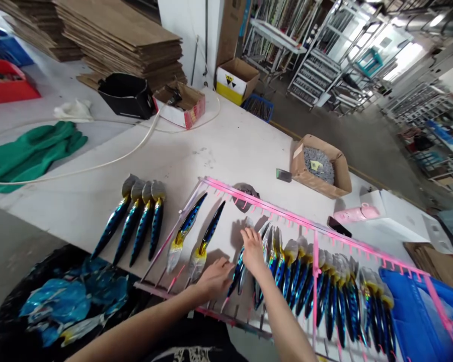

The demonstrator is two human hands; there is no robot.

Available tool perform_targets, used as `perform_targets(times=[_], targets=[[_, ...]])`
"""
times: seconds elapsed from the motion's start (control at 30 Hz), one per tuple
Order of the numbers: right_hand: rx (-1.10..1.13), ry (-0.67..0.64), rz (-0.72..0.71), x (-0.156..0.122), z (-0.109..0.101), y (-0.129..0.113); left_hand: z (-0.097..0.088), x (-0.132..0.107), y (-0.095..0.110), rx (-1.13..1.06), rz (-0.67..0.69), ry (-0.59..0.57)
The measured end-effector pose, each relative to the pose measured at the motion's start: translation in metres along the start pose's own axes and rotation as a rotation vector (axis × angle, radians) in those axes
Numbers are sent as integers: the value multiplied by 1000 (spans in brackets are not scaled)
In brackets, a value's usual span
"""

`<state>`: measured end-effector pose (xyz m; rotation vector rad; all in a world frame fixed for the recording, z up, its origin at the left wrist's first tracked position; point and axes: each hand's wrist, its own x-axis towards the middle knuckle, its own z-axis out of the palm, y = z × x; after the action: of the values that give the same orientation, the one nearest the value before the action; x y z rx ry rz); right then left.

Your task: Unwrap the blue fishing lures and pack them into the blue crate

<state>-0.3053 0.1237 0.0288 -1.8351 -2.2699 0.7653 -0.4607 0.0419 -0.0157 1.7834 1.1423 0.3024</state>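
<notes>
My right hand (252, 247) reaches over the pink rack (287, 216), its fingers curled at the grey-wrapped end of a blue fishing lure (235, 276). Close by on the left, my left hand (216, 276) has its fingers bunched beside that lure's body. What its fingertips hold, if anything, is hidden. Two lures lie apart on the left of the rack, a left one (189, 221) and a right one (210, 231), grey ends toward me. On the right, a row of several lures (342, 296) lies close together, grey ends away from me.
Several more lures (139, 226) lie left of the rack. A black bag with blue wrappers (60, 301) sits below. Beyond are a carton of grey pieces (320, 166), a pink bottle (357, 213), a black bin (124, 95), green gloves (33, 151) and stacked cardboard (124, 35).
</notes>
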Motion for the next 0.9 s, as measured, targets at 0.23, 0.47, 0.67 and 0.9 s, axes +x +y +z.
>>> perform_targets(times=[0.23, 0.47, 0.67, 0.9], targets=[[388, 141, 93, 13, 111, -85, 22, -110, -77, 252, 33, 281], [528, 241, 208, 37, 144, -114, 29, -121, -72, 204, -13, 297], [573, 159, 122, 18, 131, -137, 17, -127, -64, 69, -38, 281], [462, -227, -275, -56, 100, -167, 39, -138, -83, -106, 50, 461]])
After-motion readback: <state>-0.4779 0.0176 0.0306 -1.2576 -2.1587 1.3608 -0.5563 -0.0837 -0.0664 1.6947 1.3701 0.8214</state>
